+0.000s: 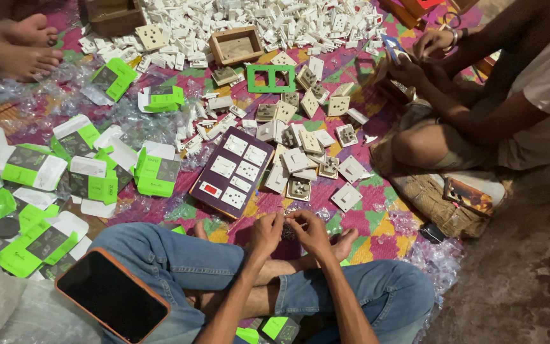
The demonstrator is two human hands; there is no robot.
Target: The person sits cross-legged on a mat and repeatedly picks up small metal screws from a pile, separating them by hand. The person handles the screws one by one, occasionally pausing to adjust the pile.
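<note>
At lower centre, the left hand (267,230) and right hand (311,230) meet, each grip narrow around one small dark part (289,229), just below the purple switch panel (233,171) on the mat (377,223).

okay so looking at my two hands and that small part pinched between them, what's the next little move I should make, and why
Probably keep both hands together: the left hand and right hand pinch a small dark part between the fingertips over your crossed legs, and it is too hidden to judge ready for the dark purple switch board.

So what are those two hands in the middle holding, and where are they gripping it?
The left hand and right hand pinch one small object between their fingertips, one at each side. It is mostly hidden, so its kind cannot be told.
</note>
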